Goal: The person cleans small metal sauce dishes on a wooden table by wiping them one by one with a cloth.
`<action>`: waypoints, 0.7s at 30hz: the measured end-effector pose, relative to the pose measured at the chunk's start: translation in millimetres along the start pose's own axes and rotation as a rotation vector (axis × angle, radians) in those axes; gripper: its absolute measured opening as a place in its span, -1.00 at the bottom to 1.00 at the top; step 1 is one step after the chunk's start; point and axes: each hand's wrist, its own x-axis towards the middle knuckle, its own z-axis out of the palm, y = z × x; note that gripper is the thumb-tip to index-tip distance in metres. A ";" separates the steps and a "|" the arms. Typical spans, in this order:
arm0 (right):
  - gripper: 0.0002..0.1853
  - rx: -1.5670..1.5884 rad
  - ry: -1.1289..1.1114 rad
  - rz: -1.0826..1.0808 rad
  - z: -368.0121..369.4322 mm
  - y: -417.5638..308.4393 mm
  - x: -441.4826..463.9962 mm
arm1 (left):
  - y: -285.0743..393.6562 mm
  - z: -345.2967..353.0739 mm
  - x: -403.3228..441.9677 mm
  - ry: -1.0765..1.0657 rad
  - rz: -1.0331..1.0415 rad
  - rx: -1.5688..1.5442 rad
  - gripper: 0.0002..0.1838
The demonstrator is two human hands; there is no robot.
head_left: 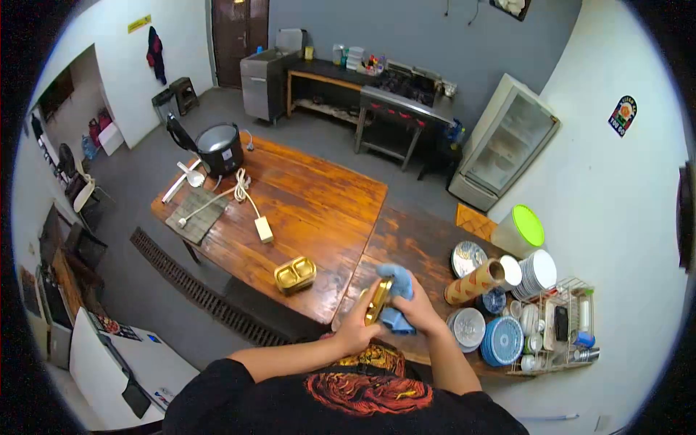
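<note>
My left hand [355, 330] is closed on the edge of a shiny gold dish [376, 303], tilted up on its side in front of my chest. My right hand [422, 310] grips a blue cloth [397, 321] against the dish's other face. Part of the cloth sticks out above my fingers and part hangs below. To the left, near the table edge, sits a stack of gold two-compartment dishes [295, 274]. Both hands are above the seam side of the wooden table [326, 217].
A rice cooker [220, 148] with its lid up, a white ladle [192, 175] and a power strip [263, 229] occupy the far left. At right stand stacked blue plates [502, 341], a patterned cylinder [474, 281], a lime-lidded bucket [517, 232] and a dish rack [562, 326].
</note>
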 end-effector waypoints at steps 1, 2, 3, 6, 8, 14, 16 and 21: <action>-0.44 0.101 -0.061 0.047 -3.7 5.6 2.8 | 3.3 -1.8 0.0 -0.010 0.042 0.069 -0.26; -0.41 0.166 -0.117 0.148 -7.3 13.6 0.9 | -0.1 -3.5 -8.0 -0.005 0.040 0.075 -0.26; -0.38 0.234 -0.171 0.257 -7.4 20.4 -6.5 | -6.2 -5.6 -20.1 0.003 0.014 0.127 -0.26; -0.37 0.281 -0.226 0.242 2.5 28.9 -21.8 | -22.5 -18.6 -5.4 0.018 0.040 0.302 -0.27; -0.35 0.187 -0.168 0.050 16.6 22.1 -31.9 | -20.6 -16.7 -3.4 0.014 0.038 0.219 -0.29; -0.43 0.236 -0.131 -0.048 -10.2 9.2 -14.6 | -35.4 -13.9 -10.1 -0.019 -0.093 -0.047 -0.40; -0.43 0.387 -0.151 0.043 -16.8 7.7 -13.1 | -46.7 -15.5 -18.8 -0.049 -0.160 -0.050 -0.45; -0.44 0.276 -0.096 -0.044 26.7 11.3 -35.3 | -23.6 -8.2 -23.9 0.267 0.138 -0.304 -0.54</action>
